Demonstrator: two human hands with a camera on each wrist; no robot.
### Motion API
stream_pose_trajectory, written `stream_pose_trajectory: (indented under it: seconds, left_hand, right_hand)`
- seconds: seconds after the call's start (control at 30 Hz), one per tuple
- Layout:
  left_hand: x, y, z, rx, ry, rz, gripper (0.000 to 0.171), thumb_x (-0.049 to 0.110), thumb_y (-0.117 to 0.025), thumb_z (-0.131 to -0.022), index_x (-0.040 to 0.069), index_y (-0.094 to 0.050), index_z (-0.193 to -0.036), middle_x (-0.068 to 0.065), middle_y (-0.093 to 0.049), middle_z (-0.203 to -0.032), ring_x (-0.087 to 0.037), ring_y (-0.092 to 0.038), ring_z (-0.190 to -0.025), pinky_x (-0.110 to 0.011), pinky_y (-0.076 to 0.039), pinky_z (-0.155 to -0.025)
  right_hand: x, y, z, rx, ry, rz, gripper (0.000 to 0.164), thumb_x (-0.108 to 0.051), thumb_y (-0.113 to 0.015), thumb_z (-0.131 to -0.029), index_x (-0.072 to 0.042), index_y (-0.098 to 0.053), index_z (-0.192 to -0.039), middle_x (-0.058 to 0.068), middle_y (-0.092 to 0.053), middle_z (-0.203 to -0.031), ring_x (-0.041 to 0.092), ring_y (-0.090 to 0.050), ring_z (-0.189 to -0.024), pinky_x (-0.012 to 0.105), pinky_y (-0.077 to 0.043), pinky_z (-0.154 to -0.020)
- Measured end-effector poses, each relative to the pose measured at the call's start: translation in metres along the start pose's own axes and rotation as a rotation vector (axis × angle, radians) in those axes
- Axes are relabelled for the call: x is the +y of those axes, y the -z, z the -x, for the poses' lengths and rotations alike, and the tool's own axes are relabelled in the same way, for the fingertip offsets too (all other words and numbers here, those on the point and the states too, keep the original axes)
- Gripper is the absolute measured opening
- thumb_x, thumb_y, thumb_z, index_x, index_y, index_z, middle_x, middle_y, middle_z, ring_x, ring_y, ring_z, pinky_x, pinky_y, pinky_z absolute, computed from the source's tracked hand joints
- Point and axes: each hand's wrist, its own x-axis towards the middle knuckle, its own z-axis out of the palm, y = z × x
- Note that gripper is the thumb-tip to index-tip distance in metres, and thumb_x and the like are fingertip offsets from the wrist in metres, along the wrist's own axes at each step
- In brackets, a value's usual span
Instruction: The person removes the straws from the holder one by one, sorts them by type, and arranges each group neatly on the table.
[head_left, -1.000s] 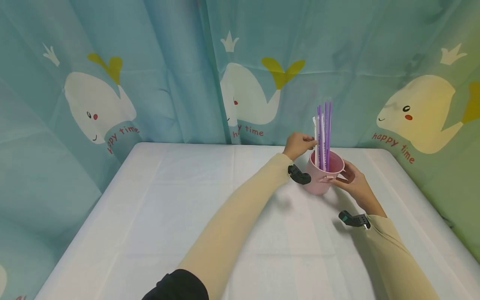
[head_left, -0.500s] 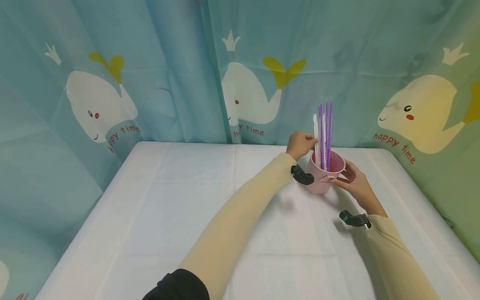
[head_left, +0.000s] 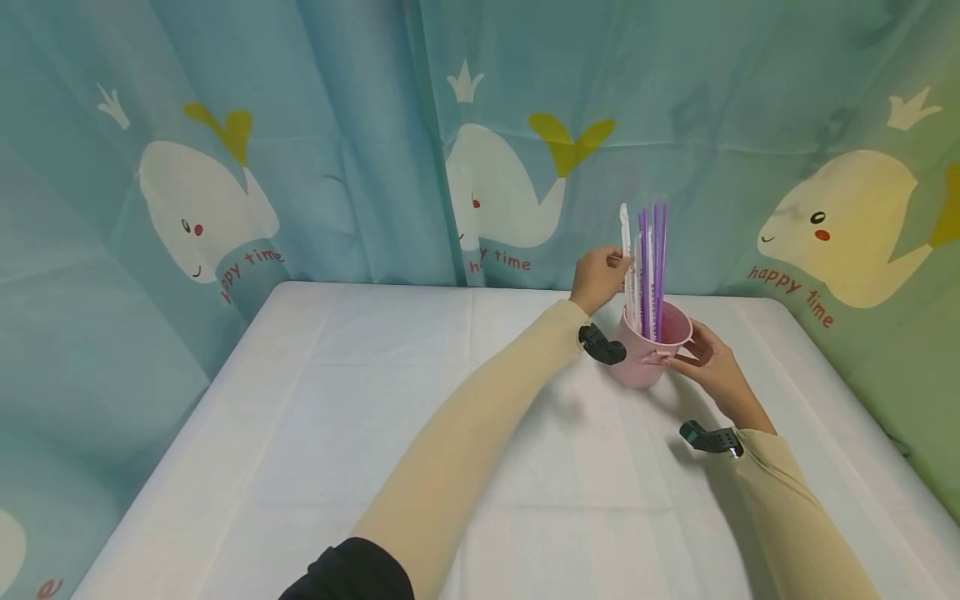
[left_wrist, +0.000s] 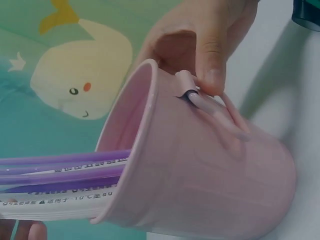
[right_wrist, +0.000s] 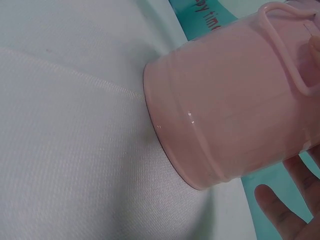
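Observation:
A pink bucket (head_left: pixel 636 367) stands on the table's far right part, with purple straws (head_left: pixel 661 250) in paper-and-clear wrappers upright inside it. My left hand (head_left: pixel 597 277) pinches a white-wrapped straw (head_left: pixel 625 225) at the bucket's left side; its top rises about level with the others and its lower end goes behind the rim. In the left wrist view, printed wrappers (left_wrist: pixel 60 202) stick out over the rim, left fingertips (left_wrist: pixel 36 231) just below them. My right hand (head_left: pixel 716 367) holds the bucket, thumb by the small side handle, fingers (right_wrist: pixel 280 210) behind the wall.
A white cloth covers the table (head_left: pixel 360 400). Blue-green curtains (head_left: pixel 360 167) printed with whales hang close behind its far edge and along both sides. Dark wrist cameras (head_left: pixel 602 344) sit on both sleeves, the left one close to the bucket.
My left hand has moved slightly up and lifted the white-wrapped straw, whose top now stands higher and a little further left. My right hand and the bucket have stayed in place.

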Motion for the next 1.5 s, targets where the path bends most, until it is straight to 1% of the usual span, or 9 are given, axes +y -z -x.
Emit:
stream_pose_trajectory:
  seconds: [0.23, 0.33, 0.53, 0.77, 0.9, 1.03, 1.17, 1.37, 1.5]
  left_hand:
    - [0.005, 0.005, -0.003, 0.041, -0.043, -0.012, 0.026, 0.017, -0.052, -0.097, 0.001, -0.062, -0.115, -0.012, -0.067, -0.105, -0.017, -0.069, -0.079, -0.011, -0.051, -0.057]
    - [0.008, 0.008, -0.003, 0.048, -0.042, 0.022, 0.026, 0.017, -0.052, -0.097, 0.002, -0.061, -0.116, -0.011, -0.066, -0.106, -0.015, -0.068, -0.081, -0.011, -0.052, -0.059]
    - [0.018, 0.018, -0.005, 0.064, -0.059, 0.105, 0.026, 0.015, -0.053, -0.096, 0.002, -0.059, -0.119, -0.011, -0.065, -0.109, -0.017, -0.068, -0.089, -0.013, -0.054, -0.063]
    - [0.033, 0.032, -0.01, 0.084, -0.083, 0.142, 0.026, 0.012, -0.056, -0.094, 0.002, -0.059, -0.118, -0.012, -0.065, -0.109, -0.019, -0.068, -0.09, -0.014, -0.055, -0.064]
    - [0.04, 0.043, -0.011, 0.081, -0.106, 0.189, 0.027, 0.011, -0.056, -0.094, 0.001, -0.059, -0.119, -0.014, -0.065, -0.11, -0.021, -0.068, -0.091, -0.016, -0.056, -0.066]
    - [0.045, 0.054, -0.011, 0.071, -0.116, 0.218, 0.029, 0.012, -0.057, -0.094, 0.001, -0.058, -0.121, -0.014, -0.065, -0.111, -0.021, -0.068, -0.092, -0.018, -0.057, -0.068]
    - [0.047, 0.064, -0.008, 0.06, -0.12, 0.237, 0.03, 0.013, -0.058, -0.093, 0.001, -0.058, -0.121, -0.014, -0.065, -0.111, -0.021, -0.068, -0.093, -0.019, -0.057, -0.07]
    - [0.044, 0.08, 0.004, 0.03, -0.133, 0.269, 0.028, 0.012, -0.059, -0.092, 0.002, -0.06, -0.118, -0.015, -0.064, -0.109, -0.021, -0.068, -0.095, -0.017, -0.056, -0.069]
    - [0.044, 0.091, 0.014, 0.003, -0.108, 0.23, 0.028, 0.013, -0.059, -0.092, 0.003, -0.061, -0.119, -0.014, -0.064, -0.11, -0.02, -0.068, -0.095, -0.016, -0.056, -0.07]
  right_hand:
    - [0.0, 0.0, 0.0, -0.001, 0.01, -0.008, 0.077, -0.016, -0.069, -0.085, -0.005, -0.025, -0.147, 0.025, -0.034, -0.144, -0.011, -0.043, -0.108, 0.002, -0.043, -0.084]
    - [0.0, 0.0, 0.0, -0.003, 0.009, -0.007, 0.077, -0.017, -0.069, -0.086, -0.005, -0.024, -0.147, 0.025, -0.034, -0.144, -0.011, -0.043, -0.109, 0.002, -0.043, -0.084]
    - [0.0, -0.001, 0.001, 0.0, 0.016, -0.004, 0.077, -0.017, -0.069, -0.086, -0.004, -0.025, -0.147, 0.026, -0.034, -0.144, -0.011, -0.043, -0.108, 0.002, -0.043, -0.083]
    - [-0.002, -0.002, 0.001, 0.001, 0.021, -0.005, 0.077, -0.016, -0.069, -0.086, -0.004, -0.025, -0.147, 0.026, -0.034, -0.144, -0.012, -0.043, -0.108, 0.002, -0.043, -0.084]
    - [-0.002, -0.002, 0.001, -0.005, 0.023, -0.009, 0.077, -0.016, -0.069, -0.086, -0.005, -0.024, -0.147, 0.026, -0.034, -0.145, -0.012, -0.042, -0.108, 0.002, -0.043, -0.084]
    - [-0.002, -0.002, 0.002, 0.0, 0.035, -0.019, 0.076, -0.014, -0.069, -0.086, -0.004, -0.025, -0.147, 0.024, -0.035, -0.144, -0.013, -0.043, -0.107, 0.002, -0.044, -0.083]
    - [-0.002, -0.002, 0.003, 0.005, 0.051, -0.028, 0.074, -0.011, -0.069, -0.086, -0.002, -0.026, -0.146, 0.022, -0.037, -0.142, -0.013, -0.044, -0.107, 0.002, -0.044, -0.083]
    - [-0.004, -0.001, 0.003, -0.006, 0.033, 0.0, 0.076, -0.013, -0.069, -0.086, -0.003, -0.024, -0.147, 0.026, -0.035, -0.142, -0.012, -0.043, -0.108, 0.002, -0.044, -0.082]
    - [-0.004, -0.001, 0.003, -0.011, 0.019, 0.018, 0.077, -0.016, -0.069, -0.086, -0.004, -0.024, -0.147, 0.029, -0.034, -0.144, -0.006, -0.044, -0.112, 0.001, -0.043, -0.082]
